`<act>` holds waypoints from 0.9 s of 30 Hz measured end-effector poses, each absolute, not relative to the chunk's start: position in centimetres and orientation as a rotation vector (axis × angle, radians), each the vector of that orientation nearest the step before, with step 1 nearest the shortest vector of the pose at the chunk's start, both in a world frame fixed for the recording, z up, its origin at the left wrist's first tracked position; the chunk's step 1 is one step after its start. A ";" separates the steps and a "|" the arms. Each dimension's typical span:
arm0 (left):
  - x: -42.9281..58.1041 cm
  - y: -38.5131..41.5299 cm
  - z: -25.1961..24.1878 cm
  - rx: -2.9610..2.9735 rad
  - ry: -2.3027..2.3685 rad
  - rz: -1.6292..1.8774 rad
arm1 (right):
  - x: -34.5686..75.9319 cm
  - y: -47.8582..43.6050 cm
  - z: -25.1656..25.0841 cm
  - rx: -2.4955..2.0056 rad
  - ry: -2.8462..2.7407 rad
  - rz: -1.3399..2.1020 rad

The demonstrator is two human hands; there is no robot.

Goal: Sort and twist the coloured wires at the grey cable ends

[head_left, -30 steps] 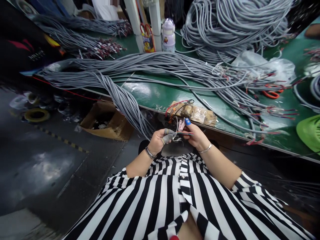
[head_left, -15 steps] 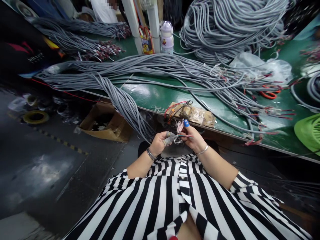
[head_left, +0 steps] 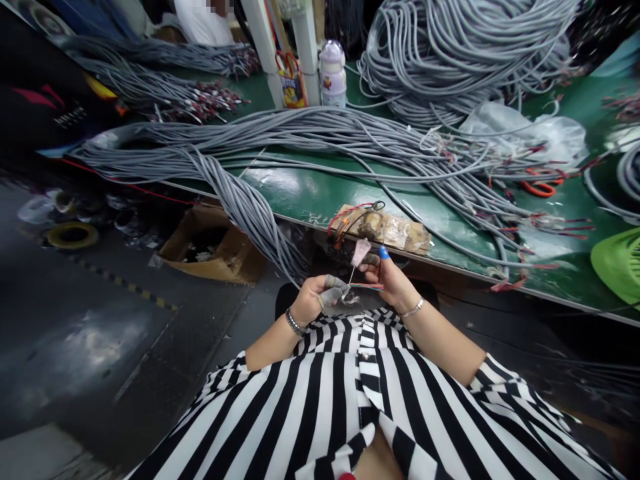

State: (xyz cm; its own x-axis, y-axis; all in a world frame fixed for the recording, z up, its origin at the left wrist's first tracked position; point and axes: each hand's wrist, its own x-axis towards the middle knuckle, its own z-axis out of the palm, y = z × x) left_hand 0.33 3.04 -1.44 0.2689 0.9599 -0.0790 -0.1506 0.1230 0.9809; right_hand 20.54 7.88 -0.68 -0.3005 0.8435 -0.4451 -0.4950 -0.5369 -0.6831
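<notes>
My left hand [head_left: 317,297], its fingers wrapped in greyish tape, pinches the end of a grey cable in front of my striped shirt. Thin coloured wires [head_left: 367,287] stretch from its fingertips across to my right hand [head_left: 393,283], whose curled fingers close on them. A blue cover sits on the right thumb, which points up. By the right fingertips is a pale pink piece [head_left: 361,253]; I cannot tell whether it is held or wrapped on a finger. One thin pale strand runs from it down to the left fingertips. Frayed whitish strands [head_left: 351,299] hang below.
Long grey cables [head_left: 300,127] lie along the green table [head_left: 300,190], some draping over its front edge. A taped block [head_left: 395,230] with wires sits at that edge. Orange-handled scissors [head_left: 540,187], a bottle [head_left: 333,73], a green basket [head_left: 617,267] and a cardboard box [head_left: 215,267] are around.
My hands have drawn slightly apart, the left moving left and down, the right moving right. The right thumb has come away from the pale pink piece, and the thin strand now shows between the hands.
</notes>
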 end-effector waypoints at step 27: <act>-3.0 1.3 0.5 2.296 1.280 0.984 | 21.7 3.3 0.9 -1.071 -1.461 2.005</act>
State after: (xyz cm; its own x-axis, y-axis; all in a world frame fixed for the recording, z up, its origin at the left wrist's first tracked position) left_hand -3.05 1.34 0.49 0.3568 0.8403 0.4081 0.6102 -0.5404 0.5793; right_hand 21.72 3.27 0.90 -0.6058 0.7238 -0.3304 0.0925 -0.3483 -0.9328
